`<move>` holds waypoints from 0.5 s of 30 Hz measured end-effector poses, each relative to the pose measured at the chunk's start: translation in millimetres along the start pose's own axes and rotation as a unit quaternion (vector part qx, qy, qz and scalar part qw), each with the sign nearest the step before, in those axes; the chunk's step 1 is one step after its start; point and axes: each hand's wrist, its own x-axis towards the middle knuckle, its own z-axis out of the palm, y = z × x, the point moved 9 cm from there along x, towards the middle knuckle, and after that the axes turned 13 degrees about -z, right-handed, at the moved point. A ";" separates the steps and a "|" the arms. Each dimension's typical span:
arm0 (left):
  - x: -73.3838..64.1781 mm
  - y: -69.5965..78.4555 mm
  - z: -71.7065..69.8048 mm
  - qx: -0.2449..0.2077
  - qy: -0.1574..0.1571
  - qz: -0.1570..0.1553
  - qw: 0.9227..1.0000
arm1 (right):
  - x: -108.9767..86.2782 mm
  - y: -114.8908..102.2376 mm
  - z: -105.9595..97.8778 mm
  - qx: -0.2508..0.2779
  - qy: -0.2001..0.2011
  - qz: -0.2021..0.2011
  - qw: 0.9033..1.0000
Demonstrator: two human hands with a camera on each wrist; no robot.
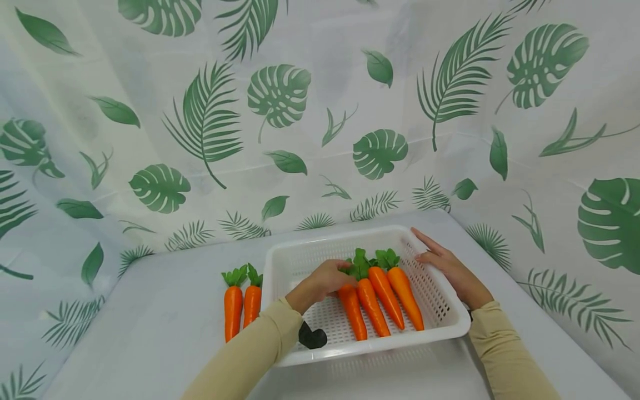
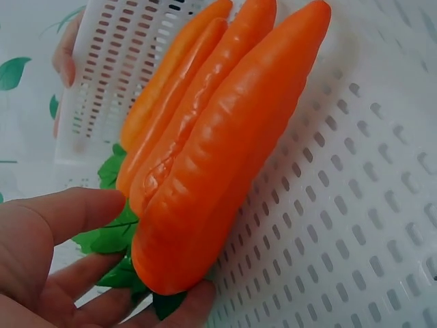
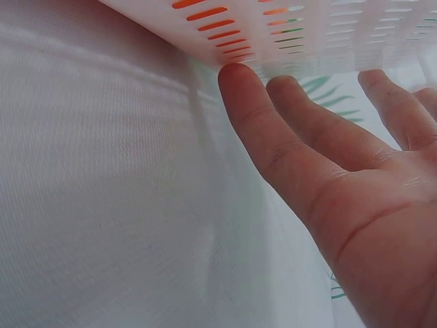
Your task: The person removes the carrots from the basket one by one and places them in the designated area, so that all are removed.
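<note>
A white perforated plastic basket [image 1: 350, 349] holds several orange carrots [image 1: 382, 297] side by side, leafy ends away from me. My left hand [image 1: 327, 278] reaches inside and grips the leafy top of the leftmost carrot [image 1: 353, 314]. In the left wrist view, the thumb and fingers [image 2: 82, 212] lie around the green leaves [image 2: 113, 239] at that carrot's thick end. On the basket's right side, my right hand [image 1: 447, 272] rests against the rim and outer wall. Its fingers [image 3: 252, 116] look fairly straight in the right wrist view, touching the basket from outside.
Two more carrots [image 1: 233, 311] lie on the pale table [image 1: 150, 333] left of the basket, partly hidden by my left sleeve. A dark rounded object [image 1: 312, 336] shows below the left wrist. Leaf-patterned cloth [image 1: 320, 111] hangs behind and at the sides.
</note>
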 end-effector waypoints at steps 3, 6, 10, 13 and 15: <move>-0.7 3.0 -0.6 0.046 0.010 0.017 0.999 | -0.4 -0.2 -0.1 0.002 0.001 -0.001 1.000; -1.2 6.2 -0.5 0.093 0.023 0.030 0.995 | -0.5 -0.1 -0.1 0.002 0.000 -0.005 1.000; -1.8 8.0 -0.5 0.115 0.028 0.042 0.992 | -0.5 1.0 0.2 0.004 -0.001 -0.002 1.000; -2.7 9.7 -1.1 0.118 0.031 0.051 0.991 | -0.6 1.2 -0.1 0.004 0.000 0.000 1.000; -3.6 11.2 -1.9 0.117 0.035 0.057 0.991 | -0.5 1.5 -0.4 0.001 0.001 0.001 1.000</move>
